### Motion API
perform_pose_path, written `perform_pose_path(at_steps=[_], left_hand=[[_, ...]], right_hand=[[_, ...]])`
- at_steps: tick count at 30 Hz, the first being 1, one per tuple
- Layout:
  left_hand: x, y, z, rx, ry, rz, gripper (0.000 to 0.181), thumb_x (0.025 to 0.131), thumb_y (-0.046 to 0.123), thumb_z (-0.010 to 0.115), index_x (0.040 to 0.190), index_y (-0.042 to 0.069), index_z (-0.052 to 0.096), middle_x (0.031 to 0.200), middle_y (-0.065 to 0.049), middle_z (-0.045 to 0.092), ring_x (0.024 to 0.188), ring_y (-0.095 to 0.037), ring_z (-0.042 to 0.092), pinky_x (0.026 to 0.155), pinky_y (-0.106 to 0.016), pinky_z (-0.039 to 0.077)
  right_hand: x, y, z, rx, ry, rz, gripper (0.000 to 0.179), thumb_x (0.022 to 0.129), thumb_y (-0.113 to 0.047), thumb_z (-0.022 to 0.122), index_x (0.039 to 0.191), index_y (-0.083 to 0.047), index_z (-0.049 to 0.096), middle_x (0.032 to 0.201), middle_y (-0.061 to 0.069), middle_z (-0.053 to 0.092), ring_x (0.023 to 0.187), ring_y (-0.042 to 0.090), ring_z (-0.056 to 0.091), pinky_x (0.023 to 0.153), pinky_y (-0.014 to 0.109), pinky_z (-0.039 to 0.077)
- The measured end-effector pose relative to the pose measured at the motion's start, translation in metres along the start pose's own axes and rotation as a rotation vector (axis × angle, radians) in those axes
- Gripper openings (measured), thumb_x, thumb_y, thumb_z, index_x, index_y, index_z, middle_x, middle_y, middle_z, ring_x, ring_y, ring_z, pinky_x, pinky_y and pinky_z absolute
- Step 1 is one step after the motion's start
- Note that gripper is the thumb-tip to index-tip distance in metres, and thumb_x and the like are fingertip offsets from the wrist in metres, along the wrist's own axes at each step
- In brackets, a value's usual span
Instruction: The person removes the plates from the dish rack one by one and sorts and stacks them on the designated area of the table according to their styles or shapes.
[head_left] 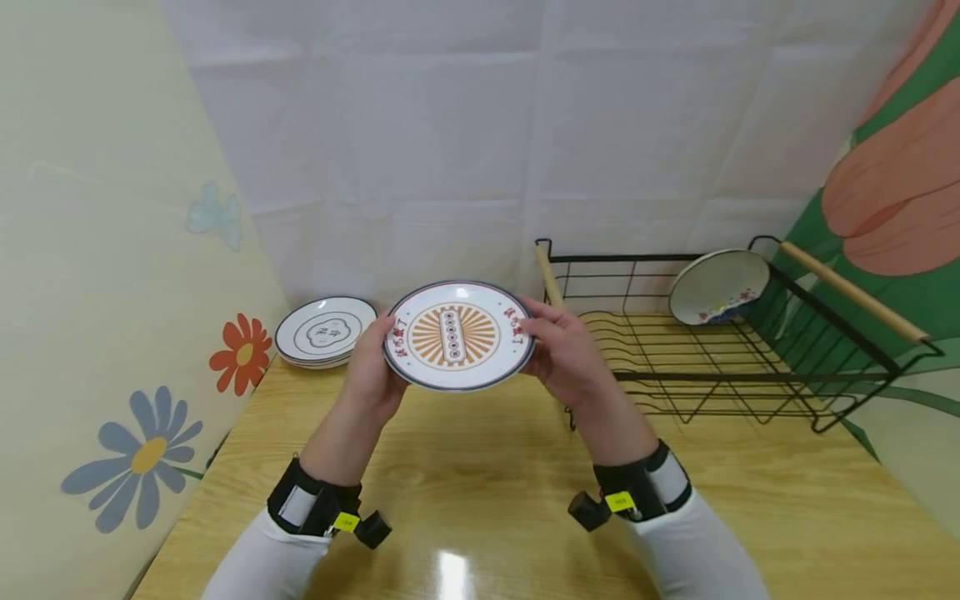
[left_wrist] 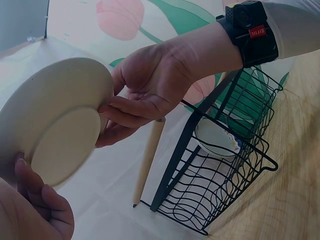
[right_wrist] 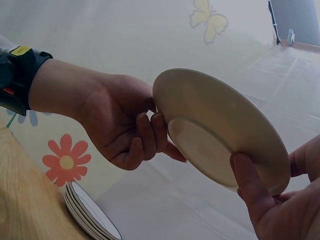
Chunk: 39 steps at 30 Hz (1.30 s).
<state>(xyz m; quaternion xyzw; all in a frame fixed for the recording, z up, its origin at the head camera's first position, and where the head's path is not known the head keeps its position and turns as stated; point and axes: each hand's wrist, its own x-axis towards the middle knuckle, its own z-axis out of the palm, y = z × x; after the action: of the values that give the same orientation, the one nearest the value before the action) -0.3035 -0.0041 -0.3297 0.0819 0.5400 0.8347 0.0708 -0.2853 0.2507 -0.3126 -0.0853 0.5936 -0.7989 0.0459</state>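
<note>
Both hands hold a white plate (head_left: pixel 491 371) with a dark rim, an orange sunburst and red characters, raised above the table and tilted so its face shows in the head view. My left hand (head_left: pixel 372 367) grips its left edge, thumb over the rim and fingers beneath. At the opposite edge, my right hand (head_left: pixel 564 346) pinches the rim between thumb and fingers. The wrist views show the plain underside with its raised foot ring, and fingertips of both hands against it.
A stack of white plates (head_left: pixel 326 332) stands at the back left of the wooden table (head_left: pixel 465 467). To the right is a black wire dish rack (head_left: pixel 675 377) with wooden handles. A white bowl (head_left: pixel 712 283) with a floral pattern leans inside its far right part.
</note>
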Motion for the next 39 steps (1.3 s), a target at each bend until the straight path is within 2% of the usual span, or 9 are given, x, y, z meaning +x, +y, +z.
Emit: perform_pose_path(at_steps=[5,13,20,24,28,32,35,39], left_hand=[[-0.001,-0.002,-0.002,-0.005,0.05,0.018,0.048,0.112,0.031,0.027,0.149,0.01,0.048,0.102,0.006,0.075,0.081,-0.001,0.071,0.065,-0.016,0.057],[-0.001,-0.004,-0.001,-0.011,0.089,0.032,0.049,0.112,0.029,0.028,0.154,0.01,0.044,0.122,0.001,0.07,0.096,-0.002,0.07,0.078,-0.016,0.058],[0.002,-0.006,0.0,0.018,0.132,0.046,0.048,0.111,0.029,0.033,0.154,0.012,0.045,0.119,-0.001,0.071,0.089,-0.003,0.071,0.072,-0.016,0.058],[0.003,-0.007,0.001,0.037,0.146,0.056,0.046,0.111,0.027,0.035,0.153,0.012,0.047,0.108,0.002,0.073,0.08,-0.002,0.07,0.065,-0.015,0.057],[0.007,-0.009,0.0,0.042,0.158,0.076,0.044,0.11,0.025,0.038,0.15,0.012,0.051,0.097,0.004,0.074,0.07,-0.002,0.067,0.057,-0.015,0.054],[0.015,-0.011,-0.003,0.055,0.173,0.087,0.042,0.11,0.026,0.041,0.147,0.014,0.056,0.099,0.002,0.075,0.069,-0.003,0.068,0.056,-0.016,0.054],[0.027,-0.013,-0.006,0.061,0.195,0.084,0.042,0.11,0.026,0.043,0.147,0.013,0.056,0.105,-0.001,0.075,0.071,-0.004,0.07,0.058,-0.017,0.057],[0.046,-0.016,-0.011,0.08,0.233,0.075,0.042,0.109,0.025,0.044,0.148,0.012,0.055,0.117,-0.007,0.074,0.077,-0.005,0.072,0.063,-0.02,0.06]], right_hand=[[0.0,0.005,0.004,-0.024,0.031,0.002,0.049,0.107,-0.009,0.046,0.155,-0.006,0.043,0.104,-0.003,0.076,0.07,0.008,0.071,0.063,0.022,0.06],[0.002,0.009,0.009,-0.042,0.087,0.01,0.045,0.108,-0.014,0.047,0.153,-0.013,0.048,0.109,0.001,0.077,0.076,0.011,0.075,0.066,0.025,0.062],[0.006,0.012,0.011,-0.089,0.145,-0.003,0.043,0.108,-0.018,0.047,0.151,-0.015,0.052,0.121,0.007,0.074,0.079,0.01,0.075,0.068,0.024,0.062],[0.008,0.015,0.009,-0.109,0.172,0.013,0.042,0.108,-0.02,0.047,0.15,-0.017,0.053,0.109,0.004,0.077,0.071,0.01,0.073,0.062,0.023,0.06],[0.014,0.02,0.009,-0.133,0.206,0.029,0.042,0.108,-0.022,0.048,0.15,-0.021,0.053,0.092,0.0,0.076,0.06,0.01,0.065,0.052,0.022,0.054],[0.025,0.029,0.011,-0.102,0.261,0.035,0.042,0.109,-0.022,0.047,0.151,-0.021,0.053,0.085,-0.002,0.076,0.053,0.008,0.061,0.047,0.022,0.048],[0.037,0.036,0.014,-0.067,0.314,0.036,0.043,0.109,-0.022,0.047,0.151,-0.02,0.052,0.095,0.002,0.077,0.053,0.007,0.061,0.046,0.022,0.048],[0.058,0.044,0.018,-0.044,0.411,0.035,0.043,0.108,-0.022,0.048,0.152,-0.021,0.052,0.125,0.007,0.073,0.066,0.004,0.068,0.053,0.019,0.054]])
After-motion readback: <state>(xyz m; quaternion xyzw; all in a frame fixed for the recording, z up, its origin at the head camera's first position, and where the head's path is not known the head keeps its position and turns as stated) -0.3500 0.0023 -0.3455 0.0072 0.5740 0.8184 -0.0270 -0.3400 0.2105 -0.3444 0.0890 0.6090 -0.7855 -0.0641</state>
